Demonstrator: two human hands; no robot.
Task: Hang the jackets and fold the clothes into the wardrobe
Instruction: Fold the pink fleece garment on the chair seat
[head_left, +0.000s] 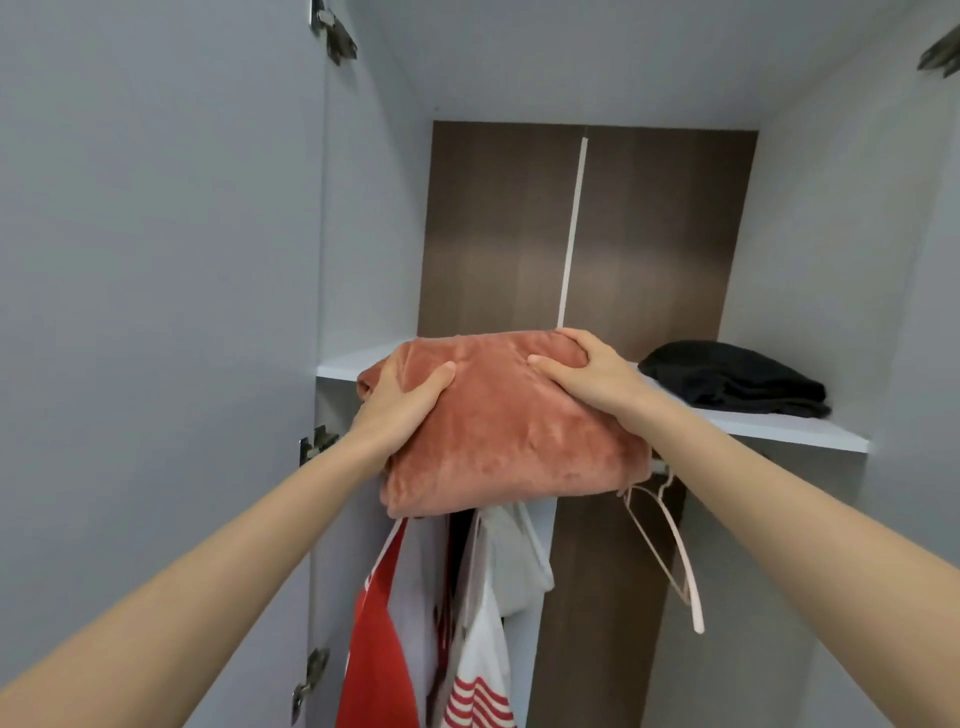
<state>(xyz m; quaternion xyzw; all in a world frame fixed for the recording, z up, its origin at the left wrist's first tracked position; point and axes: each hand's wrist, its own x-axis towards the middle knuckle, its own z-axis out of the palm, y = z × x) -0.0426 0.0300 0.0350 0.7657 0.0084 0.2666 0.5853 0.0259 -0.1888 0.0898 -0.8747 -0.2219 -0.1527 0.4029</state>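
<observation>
A folded salmon-pink fleece garment (509, 431) is held up at the front edge of the white wardrobe shelf (789, 428). My left hand (402, 400) grips its left side with the thumb on top. My right hand (582, 369) grips its far right corner, fingers curled over the back edge. The bundle's far part lies over the shelf; its near part overhangs the edge. A folded black garment (737, 379) lies on the shelf to the right.
Below the shelf hang a red-and-white jacket (379, 623), a white top (493, 597) and an empty pink hanger (675, 556). The open left door (156, 312) and the grey side wall (857, 260) bound the space. The back panel is brown.
</observation>
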